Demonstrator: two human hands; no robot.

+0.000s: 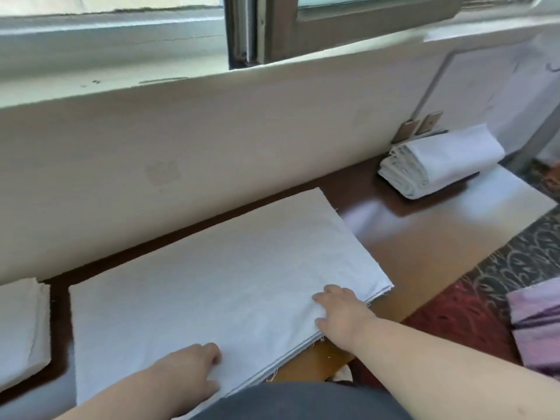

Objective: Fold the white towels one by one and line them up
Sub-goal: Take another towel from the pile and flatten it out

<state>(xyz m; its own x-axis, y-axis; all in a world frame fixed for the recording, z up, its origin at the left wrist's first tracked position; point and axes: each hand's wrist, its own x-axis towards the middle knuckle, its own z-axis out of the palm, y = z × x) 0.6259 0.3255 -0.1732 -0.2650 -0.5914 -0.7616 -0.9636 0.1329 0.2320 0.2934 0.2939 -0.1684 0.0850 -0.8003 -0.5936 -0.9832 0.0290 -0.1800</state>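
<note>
1. I have a white towel spread flat on the dark wooden surface below the window sill; it already looks doubled, with layered edges showing along its near right side.
2. My left hand lies on the towel's near edge, fingers loosely bent and pressing the cloth, gripping nothing that I can see.
3. My right hand rests at the near right corner, fingers spread flat over the stacked edges.
4. I judge this to be mid-fold: the layers are being squared and smoothed before the next fold.
5. The next move likely calls for pinching the right-hand edge and carrying it over to the left, keeping the corners matched.
6. A folded towel sits just beside it at the left, apart by a narrow strip of wood; that is where the line seems to start.
7. A stack of cloths waits by the wall at the far right, well apart.
8. Nothing lies across the fold's path; purple fabric sits off the surface at right.
</note>
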